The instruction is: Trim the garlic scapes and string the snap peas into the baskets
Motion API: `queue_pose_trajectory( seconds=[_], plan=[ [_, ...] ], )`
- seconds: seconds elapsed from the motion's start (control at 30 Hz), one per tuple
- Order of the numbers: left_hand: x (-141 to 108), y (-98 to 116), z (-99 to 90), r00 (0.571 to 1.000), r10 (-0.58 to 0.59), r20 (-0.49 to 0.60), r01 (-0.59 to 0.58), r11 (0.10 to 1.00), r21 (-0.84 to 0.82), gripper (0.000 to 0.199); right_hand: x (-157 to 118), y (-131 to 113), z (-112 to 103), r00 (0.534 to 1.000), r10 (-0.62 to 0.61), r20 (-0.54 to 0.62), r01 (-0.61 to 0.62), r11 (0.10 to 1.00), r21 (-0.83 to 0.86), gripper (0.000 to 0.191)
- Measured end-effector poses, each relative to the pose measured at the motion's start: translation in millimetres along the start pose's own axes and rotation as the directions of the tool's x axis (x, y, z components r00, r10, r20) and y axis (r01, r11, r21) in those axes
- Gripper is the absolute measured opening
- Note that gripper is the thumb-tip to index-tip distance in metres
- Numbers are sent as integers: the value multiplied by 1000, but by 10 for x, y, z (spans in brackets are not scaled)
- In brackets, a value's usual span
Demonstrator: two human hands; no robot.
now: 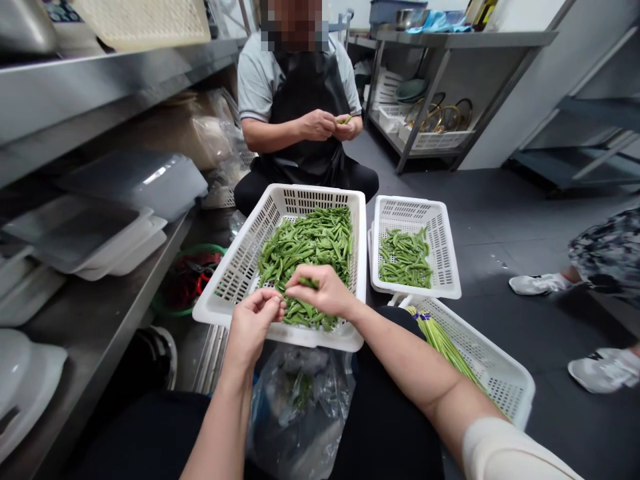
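A large white slotted basket (220, 303) in front of me holds a heap of green pea pods (310, 237). Above its near edge my right hand (323, 290) is closed around a pea pod (309, 283), part of which shows between the fingers. Close to its left, my left hand (257, 320) is pinched, thumb against fingers; what lies in that pinch is too small to make out. Between my knees hangs a clear plastic bag (300, 413) with some green bits inside. To the right, a smaller white basket (443, 247) contains more pods.
Opposite sits a person in a black apron (307, 87), a green piece in their hands. At right, a white basket (520, 393) carries long green stalks (445, 343). Steel shelving (125, 313) runs along my left. Scissors lie in a green-rimmed basket (173, 253). Another person's shoes (603, 370) are at right.
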State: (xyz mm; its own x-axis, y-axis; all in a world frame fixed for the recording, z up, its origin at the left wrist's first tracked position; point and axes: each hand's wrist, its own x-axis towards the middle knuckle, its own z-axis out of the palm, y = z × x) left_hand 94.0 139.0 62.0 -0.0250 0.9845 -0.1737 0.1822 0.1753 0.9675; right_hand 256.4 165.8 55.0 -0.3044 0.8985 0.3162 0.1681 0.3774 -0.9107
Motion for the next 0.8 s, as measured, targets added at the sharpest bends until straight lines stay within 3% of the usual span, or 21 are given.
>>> queue_pose_trajectory(
  seconds=[0.07,0.17,0.23,0.33,0.47,0.53,0.6,0.7,0.73,0.8],
  plan=[
    [-64,-24,-62,999,-46,16,47,997,-66,24,39,16,-95,982,160,-96,-122,941,315,22],
    [-182,-57,-159,990,-97,101,101,994,-39,20,72,54,-190,952,305,-8,-246,783,571,30],
    [-231,-63,-175,991,-83,107,80,996,31,20,69,55,-174,947,311,79,-292,733,614,32],
    [-223,-44,-116,996,2,93,-11,995,100,37,53,25,-73,947,300,115,-304,717,627,36],
    [-142,23,-43,968,125,219,-171,964,204,31,78,62,3,943,306,132,-312,669,675,43],
    [-115,91,-65,945,202,259,-270,926,263,32,106,123,-12,925,314,213,-366,593,717,46],
    [-94,179,-109,917,267,296,-359,876,322,31,122,168,-35,879,306,366,-477,540,694,52],
    [-50,296,-151,893,348,285,-439,810,389,27,93,134,-29,780,248,575,-579,637,510,54],
    [-29,318,-149,894,367,255,-443,804,396,26,73,98,-12,768,222,600,-553,702,449,51],
    [12,327,-126,913,366,178,-407,841,357,25,36,22,36,793,168,586,-453,805,382,43]
  ],
)
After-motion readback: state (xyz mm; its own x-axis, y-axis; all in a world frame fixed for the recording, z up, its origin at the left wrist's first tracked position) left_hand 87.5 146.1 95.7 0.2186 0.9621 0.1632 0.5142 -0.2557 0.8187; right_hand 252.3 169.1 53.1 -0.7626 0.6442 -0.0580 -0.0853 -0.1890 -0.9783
